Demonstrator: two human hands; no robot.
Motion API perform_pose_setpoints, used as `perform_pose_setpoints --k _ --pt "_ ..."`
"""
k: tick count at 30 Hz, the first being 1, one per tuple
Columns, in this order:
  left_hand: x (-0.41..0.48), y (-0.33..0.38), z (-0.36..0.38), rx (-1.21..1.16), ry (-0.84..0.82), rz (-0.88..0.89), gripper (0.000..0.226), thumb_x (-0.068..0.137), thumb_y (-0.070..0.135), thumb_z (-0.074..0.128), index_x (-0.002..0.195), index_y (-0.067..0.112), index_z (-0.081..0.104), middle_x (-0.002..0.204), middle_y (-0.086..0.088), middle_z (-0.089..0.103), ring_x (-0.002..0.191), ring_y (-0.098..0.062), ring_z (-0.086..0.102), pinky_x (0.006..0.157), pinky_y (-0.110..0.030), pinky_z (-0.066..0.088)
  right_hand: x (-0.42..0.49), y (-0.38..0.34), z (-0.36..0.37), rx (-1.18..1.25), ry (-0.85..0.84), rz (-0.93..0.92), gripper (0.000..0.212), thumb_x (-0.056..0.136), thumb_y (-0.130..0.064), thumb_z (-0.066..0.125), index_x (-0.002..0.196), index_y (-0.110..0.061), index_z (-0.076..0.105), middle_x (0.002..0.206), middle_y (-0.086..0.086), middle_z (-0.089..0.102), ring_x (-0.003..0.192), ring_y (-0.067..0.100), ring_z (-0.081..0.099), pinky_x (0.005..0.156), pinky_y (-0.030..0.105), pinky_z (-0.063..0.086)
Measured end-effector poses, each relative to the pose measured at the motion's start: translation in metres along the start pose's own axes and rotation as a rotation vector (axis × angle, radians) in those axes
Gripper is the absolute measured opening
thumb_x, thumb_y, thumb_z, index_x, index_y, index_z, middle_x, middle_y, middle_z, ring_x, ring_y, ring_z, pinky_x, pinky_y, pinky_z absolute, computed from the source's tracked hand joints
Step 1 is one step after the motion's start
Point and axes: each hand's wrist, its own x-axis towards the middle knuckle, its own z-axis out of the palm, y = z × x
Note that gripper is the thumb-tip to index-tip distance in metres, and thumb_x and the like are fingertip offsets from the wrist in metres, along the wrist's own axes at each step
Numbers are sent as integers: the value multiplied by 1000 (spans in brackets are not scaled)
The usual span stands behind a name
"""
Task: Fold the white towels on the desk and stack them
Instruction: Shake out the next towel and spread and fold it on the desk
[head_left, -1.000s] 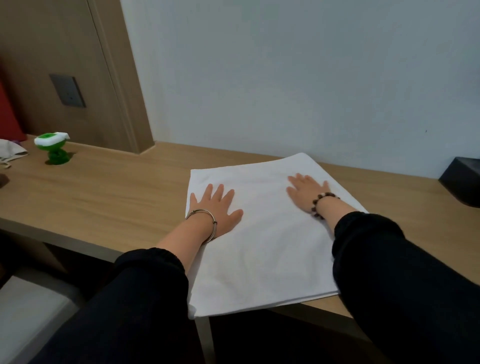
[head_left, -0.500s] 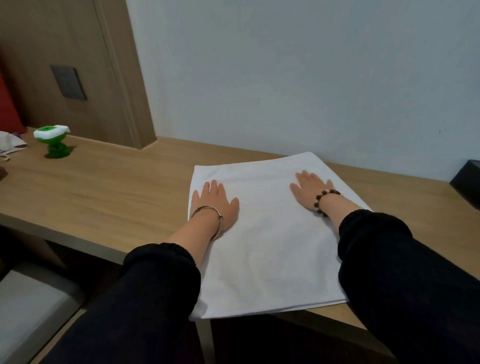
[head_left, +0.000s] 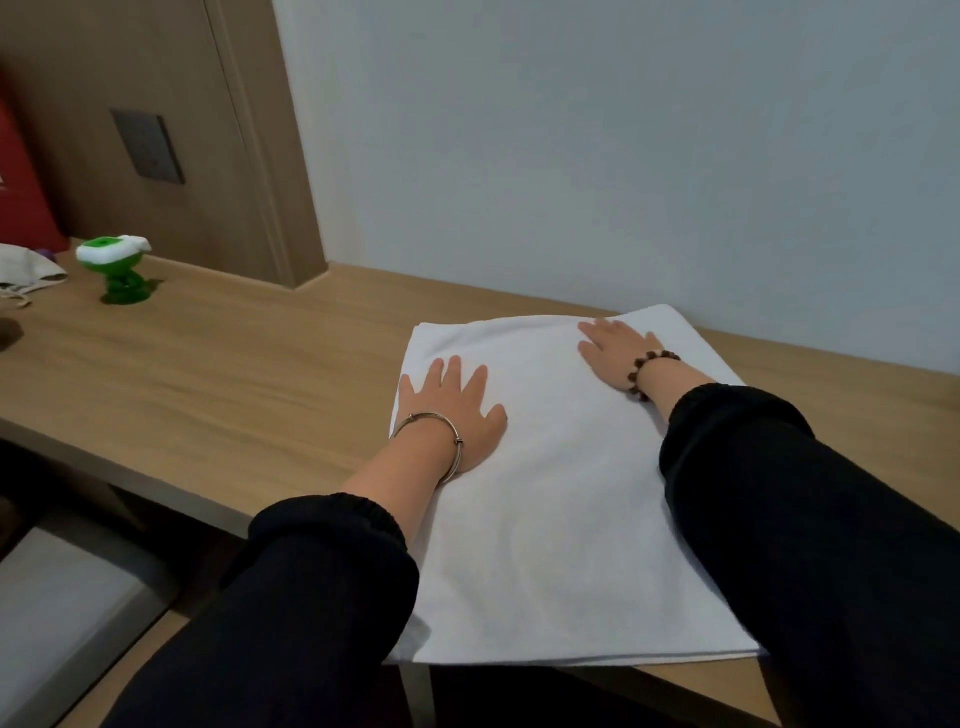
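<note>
Towel (head_left: 561, 493): one, white, flat on desk (head_left: 208, 374). Two hands, left hand (head_left: 452, 410) and right hand (head_left: 615, 353), press it, fingers straight.

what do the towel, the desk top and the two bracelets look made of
Towel: soft white cloth, matte, faintly creased.
Desk top: wood or laminate, visible grain.
Left-wrist bangle: silvery metal, shiny.
Right-wrist bracelet: dark round beads, perhaps wood.

wall (head_left: 623, 156): pale blue-grey | wood panel (head_left: 156, 78) left | desk (head_left: 208, 374): wood
</note>
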Motion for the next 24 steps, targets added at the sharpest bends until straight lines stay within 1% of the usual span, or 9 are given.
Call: perform_pose_setpoints --k 2,5,9,11,14,17,19,21,24 --pt "1 0 2 1 7 4 64 91 53 10 150 32 -6 159 0 -12 145 -19 -12 115 -52 -4 4 30 -5 -24 23 125 54 100 -41 17 151 -24 16 159 -1 13 145 18 10 116 49 11" --pt "4 0 3 0 18 8 64 91 53 10 150 33 -5 159 0 -11 145 -19 -11 114 -52 -4 7 46 -6 -33 56 210 56 99 -41 18 150 -18 20 158 3 17 144 20 15 115 50 16" --pt "6 0 2 -13 24 12 65 91 53 11 150 32 -3 159 0 -10 146 -20 -10 114 -53 -3 5 27 -8 -68 62 382 56 99 -37 16 149 -14 19 158 6 14 144 23 14 115 55 8" --pt "7 1 2 -8 24 14 65 91 53 11 150 30 -3 159 0 -9 146 -20 -10 115 -53 -2 1 1 -8 -64 37 340 58 99 -42 14 150 -17 13 159 5 6 145 23 7 115 56 4" --pt "8 2 0 -20 42 16 67 91 53 16 151 26 4 159 0 -2 146 -20 -3 115 -51 2 -6 -42 3 -13 5 103 59 98 -49 12 152 -26 6 160 0 -5 146 21 -2 113 56 0" --pt "15 -2 -7 -19 130 19 57 90 51 24 138 23 33 147 -4 29 134 -24 23 105 -46 24 -11 -55 14 -16 9 42 58 97 -50 12 151 -30 7 160 -4 -4 146 19 -2 114 56 0" --pt "25 -3 -13 47 186 24 46 91 48 25 125 23 44 134 -5 40 122 -26 32 95 -44 30 -12 -53 14 -15 8 54 58 97 -50 11 151 -31 7 160 -4 -4 146 19 -2 114 55 1" --pt "40 1 -17 133 180 84 46 94 46 21 130 25 41 142 -8 34 132 -28 24 104 -49 23 -11 -52 14 -4 9 54 58 97 -50 11 151 -31 6 160 -3 -4 146 19 -2 115 54 1" --pt "61 2 -16 67 30 174 55 98 47 14 150 29 10 159 0 -1 146 -21 -6 115 -49 0 -10 -53 16 7 21 50 57 97 -50 12 151 -32 6 160 -4 -5 146 19 -3 115 53 0"
